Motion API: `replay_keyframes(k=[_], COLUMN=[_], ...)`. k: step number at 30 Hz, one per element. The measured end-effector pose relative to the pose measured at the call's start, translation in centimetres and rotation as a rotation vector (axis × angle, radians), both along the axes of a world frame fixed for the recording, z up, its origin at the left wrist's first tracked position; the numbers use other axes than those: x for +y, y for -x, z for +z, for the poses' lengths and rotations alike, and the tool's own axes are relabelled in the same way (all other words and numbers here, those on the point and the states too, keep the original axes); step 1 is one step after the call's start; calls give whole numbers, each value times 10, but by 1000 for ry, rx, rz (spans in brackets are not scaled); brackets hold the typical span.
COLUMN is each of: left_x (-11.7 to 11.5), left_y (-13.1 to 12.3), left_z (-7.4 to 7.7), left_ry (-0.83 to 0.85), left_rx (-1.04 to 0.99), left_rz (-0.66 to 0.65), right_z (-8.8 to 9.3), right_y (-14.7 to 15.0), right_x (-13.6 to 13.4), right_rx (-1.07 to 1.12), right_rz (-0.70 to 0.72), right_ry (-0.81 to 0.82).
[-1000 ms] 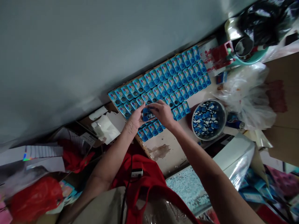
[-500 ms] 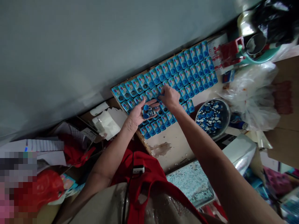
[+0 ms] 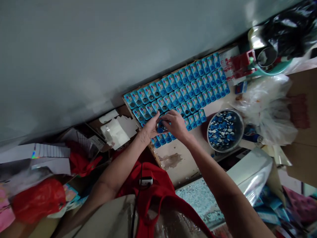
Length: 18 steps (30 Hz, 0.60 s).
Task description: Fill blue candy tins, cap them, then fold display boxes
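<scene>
My left hand (image 3: 150, 128) is cupped palm up around several small round blue-and-silver caps (image 3: 160, 129). Over that palm, the fingers of my right hand (image 3: 177, 126) are pinched together among the caps; what lies between the fingertips is hidden. Beneath and beyond both hands, small blue rectangular packs (image 3: 195, 88) lie in slanted rows, each with a round recess at its lower end. Some recesses look dark, others blue. Part of the lower rows is covered by my hands.
Right of the packs, a round metal bowl (image 3: 240, 132) holds many more blue-and-silver caps (image 3: 221, 127). A blue can (image 3: 252, 137) and clear plastic bags (image 3: 266, 99) are beside it. The grey wall (image 3: 99, 49) rises behind the board. Papers and a red bag (image 3: 39, 200) lie at left.
My right hand has drawn back from the rows of packs to the left palm, its fingers now among the caps. The left hand has curled somewhat and the view has shifted slightly.
</scene>
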<state>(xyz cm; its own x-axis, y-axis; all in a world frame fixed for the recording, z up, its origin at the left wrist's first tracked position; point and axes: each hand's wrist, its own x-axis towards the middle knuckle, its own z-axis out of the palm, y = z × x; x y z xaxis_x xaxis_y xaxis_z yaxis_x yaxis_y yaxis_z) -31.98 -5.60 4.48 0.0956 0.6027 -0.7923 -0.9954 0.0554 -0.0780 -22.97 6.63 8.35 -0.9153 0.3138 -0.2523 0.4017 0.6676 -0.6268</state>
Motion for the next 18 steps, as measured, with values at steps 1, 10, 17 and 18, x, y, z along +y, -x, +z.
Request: replay_keyframes(k=[1, 10, 17, 18], left_x=[2, -9, -15, -15], left_y=[-1, 14, 36, 38], left_z=[0, 7, 10, 9], left_ry=[1, -57, -71, -73], left_rx=[-5, 5, 51, 50], left_rz=[-4, -44, 85, 92], right_z=[-2, -22, -25, -24], right_y=[-2, 41, 62, 64], right_x=[-2, 34, 35, 36], right_rx=[6, -94, -334, -369], right_rz=[-32, -291, -122, -117], right_ry=[26, -92, -339, -336])
